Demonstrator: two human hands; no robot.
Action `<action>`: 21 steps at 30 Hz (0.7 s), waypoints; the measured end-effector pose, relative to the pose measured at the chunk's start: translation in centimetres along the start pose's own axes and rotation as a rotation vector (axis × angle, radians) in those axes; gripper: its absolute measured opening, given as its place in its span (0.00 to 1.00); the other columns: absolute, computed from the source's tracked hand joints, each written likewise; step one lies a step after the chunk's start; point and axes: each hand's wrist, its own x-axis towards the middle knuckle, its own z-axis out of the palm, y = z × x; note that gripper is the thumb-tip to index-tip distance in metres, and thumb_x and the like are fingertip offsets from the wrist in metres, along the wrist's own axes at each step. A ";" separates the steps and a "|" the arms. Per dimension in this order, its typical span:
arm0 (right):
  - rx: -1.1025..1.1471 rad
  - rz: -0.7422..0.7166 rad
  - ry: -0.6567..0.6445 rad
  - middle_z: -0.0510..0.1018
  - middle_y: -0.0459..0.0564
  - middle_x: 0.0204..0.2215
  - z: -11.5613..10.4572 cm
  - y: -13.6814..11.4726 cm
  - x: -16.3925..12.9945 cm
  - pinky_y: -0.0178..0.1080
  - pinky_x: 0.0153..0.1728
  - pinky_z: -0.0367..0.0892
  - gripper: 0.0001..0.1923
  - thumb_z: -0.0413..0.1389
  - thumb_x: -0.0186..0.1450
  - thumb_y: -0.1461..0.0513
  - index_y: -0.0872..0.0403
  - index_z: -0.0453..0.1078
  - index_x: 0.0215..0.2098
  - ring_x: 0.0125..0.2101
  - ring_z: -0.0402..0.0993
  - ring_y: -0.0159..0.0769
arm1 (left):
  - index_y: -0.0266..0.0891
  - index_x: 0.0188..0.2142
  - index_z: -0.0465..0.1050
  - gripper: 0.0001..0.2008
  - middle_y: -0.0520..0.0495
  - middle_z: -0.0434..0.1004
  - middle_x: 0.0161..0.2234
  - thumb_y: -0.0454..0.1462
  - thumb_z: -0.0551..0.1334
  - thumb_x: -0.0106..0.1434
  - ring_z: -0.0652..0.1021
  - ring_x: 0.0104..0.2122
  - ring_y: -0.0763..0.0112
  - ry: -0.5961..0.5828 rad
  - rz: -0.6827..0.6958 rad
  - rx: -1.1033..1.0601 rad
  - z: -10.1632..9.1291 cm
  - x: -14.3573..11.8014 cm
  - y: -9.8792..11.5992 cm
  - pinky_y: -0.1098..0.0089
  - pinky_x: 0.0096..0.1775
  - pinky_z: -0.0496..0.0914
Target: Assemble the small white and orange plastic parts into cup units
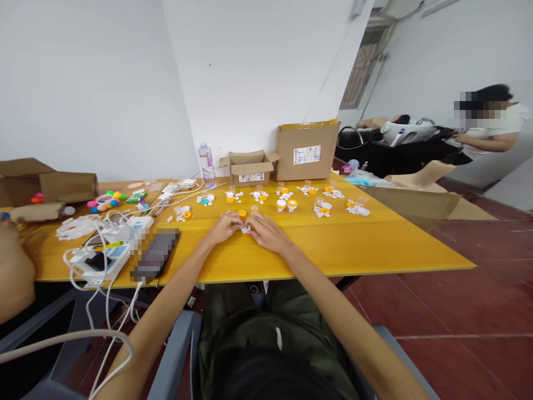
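My left hand point(225, 228) and my right hand point(267, 231) meet close above the yellow table point(333, 244). Their fingertips pinch a small white plastic part point(245, 229) from both sides; its exact shape is too small to make out. Just beyond my fingers lie an orange round cap point(242, 213) and a clear small cup point(254, 208). Behind my right hand, two small white-and-orange capped containers point(286, 205) stand side by side. Small heaps of white and orange pieces point(259, 196) are spread in rows, one heap with a teal piece point(204, 201).
At the back stand a water bottle point(206, 164), an open small carton point(250, 168) and a larger carton point(308, 151). Power strips point(104, 264) with cables and a phone point(156, 254) lie left. Another person's arm point(14, 272) is far left; a person point(491, 122) sits right.
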 end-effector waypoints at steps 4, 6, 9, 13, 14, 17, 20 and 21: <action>0.008 -0.003 -0.005 0.74 0.52 0.40 0.0 0.0 0.0 0.44 0.47 0.65 0.04 0.51 0.71 0.62 0.50 0.67 0.42 0.44 0.69 0.42 | 0.42 0.30 0.80 0.09 0.47 0.79 0.31 0.37 0.63 0.65 0.74 0.40 0.62 0.004 0.002 0.005 0.0 0.0 0.0 0.60 0.50 0.66; 0.014 -0.005 -0.010 0.74 0.52 0.40 -0.1 0.0 0.1 0.44 0.47 0.65 0.04 0.50 0.71 0.62 0.50 0.67 0.42 0.44 0.69 0.42 | 0.42 0.29 0.80 0.08 0.47 0.79 0.31 0.36 0.63 0.64 0.74 0.40 0.62 0.007 0.007 0.004 0.0 0.0 0.0 0.60 0.49 0.66; 0.016 -0.009 -0.011 0.74 0.52 0.40 -0.1 -0.1 0.1 0.44 0.47 0.65 0.03 0.51 0.71 0.63 0.50 0.66 0.41 0.44 0.69 0.42 | 0.42 0.29 0.80 0.08 0.47 0.79 0.32 0.35 0.63 0.64 0.74 0.40 0.62 0.012 0.009 0.005 0.1 0.0 0.0 0.60 0.49 0.66; 0.014 -0.010 -0.001 0.74 0.51 0.39 -0.2 -0.1 0.1 0.44 0.47 0.65 0.03 0.51 0.70 0.63 0.49 0.66 0.41 0.44 0.69 0.42 | 0.42 0.29 0.80 0.08 0.48 0.79 0.31 0.35 0.63 0.64 0.74 0.39 0.63 0.015 0.001 0.013 0.1 0.1 0.0 0.60 0.50 0.66; 0.014 -0.010 0.001 0.74 0.51 0.39 -0.2 -0.1 0.1 0.44 0.47 0.65 0.03 0.51 0.70 0.63 0.49 0.66 0.41 0.44 0.69 0.42 | 0.42 0.30 0.80 0.08 0.48 0.79 0.31 0.35 0.63 0.64 0.74 0.39 0.63 0.016 -0.002 0.016 0.1 0.1 0.0 0.60 0.50 0.66; 0.015 -0.010 0.003 0.74 0.51 0.40 -0.2 -0.1 0.1 0.44 0.47 0.66 0.03 0.51 0.70 0.63 0.50 0.66 0.41 0.44 0.70 0.42 | 0.42 0.30 0.80 0.08 0.48 0.79 0.31 0.35 0.62 0.64 0.74 0.39 0.63 0.021 -0.007 0.031 0.2 0.0 -0.1 0.59 0.50 0.66; 0.012 -0.008 0.007 0.74 0.51 0.40 -0.1 0.0 0.0 0.44 0.46 0.65 0.03 0.51 0.70 0.63 0.49 0.66 0.41 0.44 0.70 0.42 | 0.42 0.30 0.79 0.08 0.48 0.79 0.32 0.35 0.62 0.64 0.74 0.39 0.63 0.025 -0.008 0.042 0.2 0.0 -0.1 0.58 0.50 0.66; 0.012 -0.008 0.008 0.74 0.51 0.40 -0.1 0.0 0.0 0.44 0.46 0.65 0.03 0.51 0.70 0.63 0.49 0.66 0.41 0.44 0.70 0.42 | 0.42 0.30 0.79 0.08 0.48 0.79 0.32 0.35 0.62 0.64 0.74 0.39 0.62 0.026 -0.006 0.044 0.2 0.0 -0.1 0.58 0.50 0.66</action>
